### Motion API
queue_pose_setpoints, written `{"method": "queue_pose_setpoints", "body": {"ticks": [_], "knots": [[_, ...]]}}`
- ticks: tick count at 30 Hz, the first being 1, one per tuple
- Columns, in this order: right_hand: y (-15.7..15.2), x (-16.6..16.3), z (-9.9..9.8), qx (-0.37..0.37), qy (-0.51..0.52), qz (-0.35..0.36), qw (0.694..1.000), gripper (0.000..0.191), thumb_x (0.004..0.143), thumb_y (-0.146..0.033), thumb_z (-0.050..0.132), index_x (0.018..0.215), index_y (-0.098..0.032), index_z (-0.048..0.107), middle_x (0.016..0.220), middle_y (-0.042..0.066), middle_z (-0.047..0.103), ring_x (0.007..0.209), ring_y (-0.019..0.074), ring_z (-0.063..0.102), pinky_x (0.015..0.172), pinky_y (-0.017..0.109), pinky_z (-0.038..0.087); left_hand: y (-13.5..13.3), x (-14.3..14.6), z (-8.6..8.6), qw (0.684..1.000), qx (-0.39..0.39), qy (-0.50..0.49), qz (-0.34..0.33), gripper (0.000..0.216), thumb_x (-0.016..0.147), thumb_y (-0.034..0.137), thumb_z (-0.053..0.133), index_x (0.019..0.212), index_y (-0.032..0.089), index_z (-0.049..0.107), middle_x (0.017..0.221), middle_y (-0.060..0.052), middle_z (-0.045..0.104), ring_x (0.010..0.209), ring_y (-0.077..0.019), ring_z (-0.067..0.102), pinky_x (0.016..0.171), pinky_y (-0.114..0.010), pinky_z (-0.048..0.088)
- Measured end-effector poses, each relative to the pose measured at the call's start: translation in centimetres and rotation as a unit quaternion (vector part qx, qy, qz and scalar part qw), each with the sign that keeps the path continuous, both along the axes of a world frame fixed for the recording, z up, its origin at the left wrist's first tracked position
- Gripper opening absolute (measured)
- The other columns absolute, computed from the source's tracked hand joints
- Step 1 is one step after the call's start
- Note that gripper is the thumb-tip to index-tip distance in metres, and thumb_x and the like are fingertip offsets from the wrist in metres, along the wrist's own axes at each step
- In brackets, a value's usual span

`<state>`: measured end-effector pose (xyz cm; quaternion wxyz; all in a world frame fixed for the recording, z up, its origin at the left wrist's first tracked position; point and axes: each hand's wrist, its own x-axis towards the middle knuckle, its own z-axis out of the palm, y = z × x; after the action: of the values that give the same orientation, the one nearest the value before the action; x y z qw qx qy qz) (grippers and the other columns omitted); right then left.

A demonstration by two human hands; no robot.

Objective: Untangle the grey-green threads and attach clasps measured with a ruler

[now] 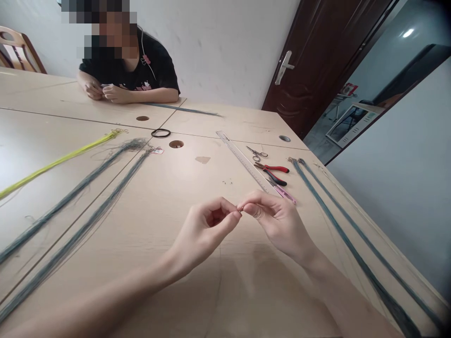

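My left hand (206,230) and my right hand (276,220) meet above the middle of the wooden table (169,202). Both are closed in a pinch, fingertips touching at one spot. Something tiny sits between them, too small to name. A very thin thread (219,277) seems to hang down from the pinch toward me. Just beyond my right hand lie a long metal ruler (246,162), red-handled pliers (273,172), small scissors (258,153) and a pink tool (285,193).
Long grey-blue cord bundles (81,206) and a yellow one (56,162) lie on the left; two more grey bundles (352,239) run along the right edge. A black ring (160,133) lies near a cable hole. Another person (130,70) sits at the far side, hands together. A dark door (310,70) stands open.
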<state>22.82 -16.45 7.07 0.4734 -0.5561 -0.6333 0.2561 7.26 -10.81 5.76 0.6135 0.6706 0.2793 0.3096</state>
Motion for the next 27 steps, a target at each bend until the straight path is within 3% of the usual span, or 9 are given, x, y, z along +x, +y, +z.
{"method": "queue_pose_setpoints", "body": {"ticks": [5, 9, 15, 27], "knots": [[-0.02, -0.11, -0.39, 0.054, -0.032, -0.012, 0.998, 0.017, 0.089, -0.025, 0.051, 0.081, -0.023, 0.066, 0.076, -0.002, 0.063, 0.073, 0.011, 0.059, 0.069, 0.024, 0.048, 0.16, 0.03, -0.29, 0.998, -0.061, -0.012, -0.008, 0.026, 0.083, 0.037, 0.054, 0.068, 0.016, 0.057, 0.053, 0.005, 0.036, 0.05, -0.0078, 0.031, 0.046, -0.021, 0.025], [0.05, -0.19, -0.72, 0.06, -0.026, -0.015, 0.998, 0.016, 0.088, -0.028, 0.052, 0.082, -0.023, 0.066, 0.076, -0.001, 0.064, 0.073, 0.0123, 0.06, 0.069, 0.026, 0.049, 0.09, 0.13, -0.42, 0.998, -0.066, -0.004, -0.004, 0.024, 0.082, 0.036, 0.055, 0.068, 0.016, 0.058, 0.051, 0.005, 0.035, 0.047, -0.0074, 0.028, 0.044, -0.021, 0.022], [-0.14, -0.68, -0.77, 0.037, 0.018, -0.061, 0.997, 0.013, 0.085, -0.028, 0.057, 0.08, -0.021, 0.066, 0.078, 0.001, 0.065, 0.077, 0.014, 0.061, 0.071, 0.028, 0.05, -0.1, 0.23, -0.36, 0.999, -0.046, -0.021, 0.019, 0.02, 0.08, 0.03, 0.057, 0.065, 0.016, 0.057, 0.052, 0.005, 0.038, 0.05, -0.0073, 0.032, 0.045, -0.019, 0.026], [-0.66, -0.89, -0.45, 0.012, 0.002, -0.023, 1.0, 0.011, 0.083, -0.02, 0.057, 0.087, -0.022, 0.066, 0.079, -0.001, 0.064, 0.076, 0.0132, 0.059, 0.071, 0.028, 0.048, 0.03, 0.1, -0.44, 0.999, -0.038, -0.011, 0.032, 0.024, 0.079, 0.029, 0.058, 0.06, 0.015, 0.05, 0.054, 0.004, 0.04, 0.051, -0.0068, 0.033, 0.044, -0.019, 0.026]]}}
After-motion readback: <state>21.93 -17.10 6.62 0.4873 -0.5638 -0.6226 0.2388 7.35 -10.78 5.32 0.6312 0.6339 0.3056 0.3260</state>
